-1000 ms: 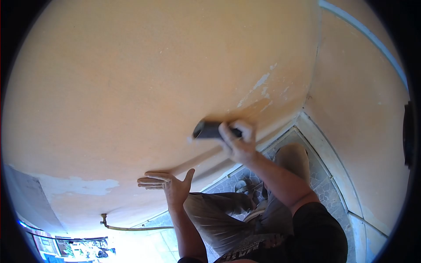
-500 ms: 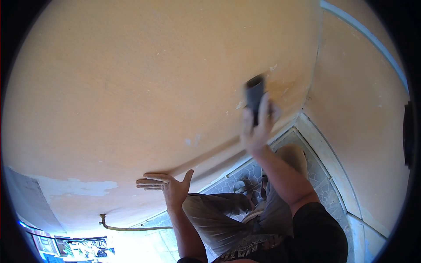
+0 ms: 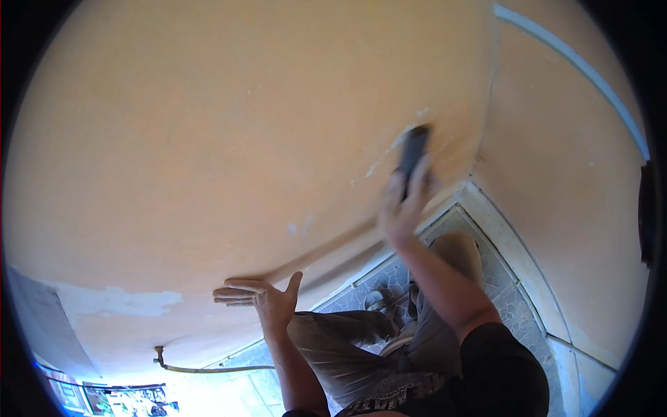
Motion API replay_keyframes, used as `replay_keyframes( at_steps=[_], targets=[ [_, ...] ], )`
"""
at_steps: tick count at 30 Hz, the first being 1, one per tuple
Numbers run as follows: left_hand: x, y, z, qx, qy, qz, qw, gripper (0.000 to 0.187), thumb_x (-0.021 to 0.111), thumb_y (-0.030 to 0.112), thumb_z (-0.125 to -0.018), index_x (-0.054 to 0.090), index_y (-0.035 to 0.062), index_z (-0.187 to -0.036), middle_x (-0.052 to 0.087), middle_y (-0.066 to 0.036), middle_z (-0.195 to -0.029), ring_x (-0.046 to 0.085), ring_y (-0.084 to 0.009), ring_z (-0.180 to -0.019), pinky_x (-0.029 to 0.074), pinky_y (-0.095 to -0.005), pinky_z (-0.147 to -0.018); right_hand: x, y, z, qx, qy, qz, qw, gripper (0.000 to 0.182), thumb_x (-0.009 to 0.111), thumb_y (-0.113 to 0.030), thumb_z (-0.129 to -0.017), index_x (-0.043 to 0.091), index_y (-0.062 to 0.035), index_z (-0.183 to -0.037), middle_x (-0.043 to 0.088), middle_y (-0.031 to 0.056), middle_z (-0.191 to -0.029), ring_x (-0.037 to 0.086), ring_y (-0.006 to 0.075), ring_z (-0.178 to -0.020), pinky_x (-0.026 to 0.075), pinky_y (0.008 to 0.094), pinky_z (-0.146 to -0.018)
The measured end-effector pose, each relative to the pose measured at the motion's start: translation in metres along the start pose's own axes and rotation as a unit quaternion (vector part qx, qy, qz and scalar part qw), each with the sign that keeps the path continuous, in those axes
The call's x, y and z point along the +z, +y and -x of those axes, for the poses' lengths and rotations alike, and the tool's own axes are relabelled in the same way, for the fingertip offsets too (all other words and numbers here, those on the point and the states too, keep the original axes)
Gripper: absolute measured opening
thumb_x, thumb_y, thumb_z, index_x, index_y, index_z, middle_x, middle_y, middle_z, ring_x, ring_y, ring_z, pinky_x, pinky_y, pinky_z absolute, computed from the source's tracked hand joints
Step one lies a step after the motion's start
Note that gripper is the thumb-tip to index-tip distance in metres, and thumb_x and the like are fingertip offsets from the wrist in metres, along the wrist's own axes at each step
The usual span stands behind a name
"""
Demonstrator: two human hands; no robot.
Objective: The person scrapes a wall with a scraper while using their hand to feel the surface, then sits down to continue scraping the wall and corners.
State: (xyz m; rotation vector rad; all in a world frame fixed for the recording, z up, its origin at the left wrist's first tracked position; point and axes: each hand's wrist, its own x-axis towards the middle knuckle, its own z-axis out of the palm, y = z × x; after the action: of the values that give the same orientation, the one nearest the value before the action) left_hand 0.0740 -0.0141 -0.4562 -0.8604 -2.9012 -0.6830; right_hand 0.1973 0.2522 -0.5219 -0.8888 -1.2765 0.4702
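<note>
My right hand is closed round a dark, block-like tool, blurred by motion, held against the orange-painted wall near the corner. Pale scrape marks show on the paint beside the tool. Lower and to the left, my left hand lies against the same wall, its fingers stretched out to the left and its thumb pointing up.
A tap with a hose sits on the wall at lower left. A bare whitish patch lies above it. A second wall meets the first at right. My bent legs are over the patterned floor.
The tool in my right hand has tilted and shifted slightly right. More pale marks show on the wall to its left. My left hand keeps its place on the wall.
</note>
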Motion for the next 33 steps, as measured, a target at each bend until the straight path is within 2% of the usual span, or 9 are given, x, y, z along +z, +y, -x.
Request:
replay_keyframes(
  at_steps=[6, 8, 12, 19, 21, 23, 25, 28, 33],
  targets=[
    [-0.008, 0.003, 0.002, -0.028, -0.077, 0.119, 0.989, 0.155, 0.084, 0.057, -0.077, -0.036, -0.0231, -0.136, -0.03, -0.058, -0.14, -0.029, -0.0652, -0.14, -0.011, -0.0682, -0.116, 0.001, 0.016, 0.032, -0.196, -0.211, -0.127, 0.949, 0.071, 0.075, -0.024, -0.094, 0.044, 0.003, -0.152, 0.055, 0.0154, -0.113, 0.049, 0.0272, -0.105, 0.043, 0.0414, -0.091],
    [-0.004, 0.011, 0.003, -0.032, 0.003, -0.091, 0.995, 0.157, 0.084, 0.057, -0.077, -0.038, -0.0223, -0.134, -0.03, -0.06, -0.139, -0.03, -0.0653, -0.139, -0.011, -0.0675, -0.116, 0.006, -0.005, -0.013, -0.127, 0.0, 0.012, 0.992, 0.064, 0.065, -0.021, -0.101, 0.039, 0.0075, -0.152, 0.048, 0.0189, -0.115, 0.047, 0.0277, -0.105, 0.043, 0.0376, -0.088],
    [0.002, 0.01, 0.002, -0.013, 0.037, -0.123, 0.992, 0.158, 0.084, 0.058, -0.077, -0.04, -0.0222, -0.133, -0.032, -0.06, -0.137, -0.03, -0.0663, -0.138, -0.012, -0.0697, -0.115, 0.004, -0.005, -0.021, 0.075, 0.035, -0.071, 0.994, 0.065, 0.056, -0.025, -0.105, 0.032, 0.0082, -0.156, 0.043, 0.0234, -0.128, 0.047, 0.0326, -0.109, 0.041, 0.046, -0.097],
    [0.012, -0.016, -0.002, 0.013, -0.007, -0.034, 0.999, 0.159, 0.084, 0.06, -0.076, -0.04, -0.0203, -0.135, -0.035, -0.059, -0.136, -0.034, -0.0686, -0.134, -0.013, -0.0765, -0.109, -0.013, -0.041, 0.034, -0.312, -0.185, -0.08, 0.928, 0.067, 0.085, -0.027, -0.083, 0.061, -0.0008, -0.14, 0.058, 0.0096, -0.112, 0.055, 0.0244, -0.1, 0.046, 0.0433, -0.089],
    [0.003, 0.001, 0.003, 0.013, 0.043, -0.11, 0.993, 0.16, 0.084, 0.061, -0.075, -0.04, -0.0198, -0.135, -0.034, -0.06, -0.136, -0.034, -0.0691, -0.134, -0.013, -0.0775, -0.108, -0.025, -0.046, -0.003, 0.261, -0.542, -0.223, 0.767, 0.06, 0.076, -0.019, -0.093, 0.054, -0.0024, -0.146, 0.05, 0.0154, -0.119, 0.052, 0.0271, -0.104, 0.048, 0.0419, -0.086],
    [-0.002, 0.007, 0.003, 0.023, 0.048, -0.137, 0.989, 0.161, 0.085, 0.061, -0.073, -0.04, -0.0193, -0.136, -0.035, -0.059, -0.135, -0.035, -0.0703, -0.133, -0.014, -0.0798, -0.106, 0.005, -0.021, 0.0, -0.107, -0.041, -0.055, 0.992, 0.056, 0.062, -0.017, -0.103, 0.044, 0.0003, -0.152, 0.048, 0.0181, -0.121, 0.052, 0.027, -0.102, 0.048, 0.0422, -0.085],
    [-0.001, 0.004, 0.003, 0.031, 0.056, -0.137, 0.988, 0.162, 0.085, 0.062, -0.072, -0.039, -0.0187, -0.137, -0.037, -0.059, -0.135, -0.036, -0.071, -0.131, -0.015, -0.0811, -0.103, -0.001, -0.006, -0.036, 0.008, 0.012, -0.05, 0.999, 0.061, 0.053, -0.02, -0.106, 0.031, 0.0033, -0.158, 0.046, 0.0214, -0.122, 0.052, 0.0288, -0.102, 0.048, 0.042, -0.087],
    [0.005, 0.006, 0.001, 0.026, 0.057, -0.113, 0.992, 0.161, 0.085, 0.063, -0.072, -0.038, -0.0193, -0.137, -0.037, -0.059, -0.135, -0.035, -0.0708, -0.132, -0.016, -0.0805, -0.104, -0.004, -0.006, -0.033, 0.096, 0.036, -0.05, 0.993, 0.067, 0.055, -0.023, -0.105, 0.027, 0.0049, -0.159, 0.047, 0.024, -0.124, 0.053, 0.0311, -0.105, 0.046, 0.043, -0.092],
    [0.009, -0.022, -0.01, -0.04, -0.05, 0.006, 0.998, 0.163, 0.086, 0.062, -0.071, -0.038, -0.018, -0.138, -0.038, -0.058, -0.135, -0.036, -0.0703, -0.132, -0.015, -0.0795, -0.106, -0.012, -0.044, 0.049, -0.267, -0.265, -0.118, 0.919, 0.064, 0.082, -0.026, -0.084, 0.061, -0.0014, -0.139, 0.057, 0.0107, -0.119, 0.055, 0.0258, -0.105, 0.044, 0.0479, -0.087]
  ],
)
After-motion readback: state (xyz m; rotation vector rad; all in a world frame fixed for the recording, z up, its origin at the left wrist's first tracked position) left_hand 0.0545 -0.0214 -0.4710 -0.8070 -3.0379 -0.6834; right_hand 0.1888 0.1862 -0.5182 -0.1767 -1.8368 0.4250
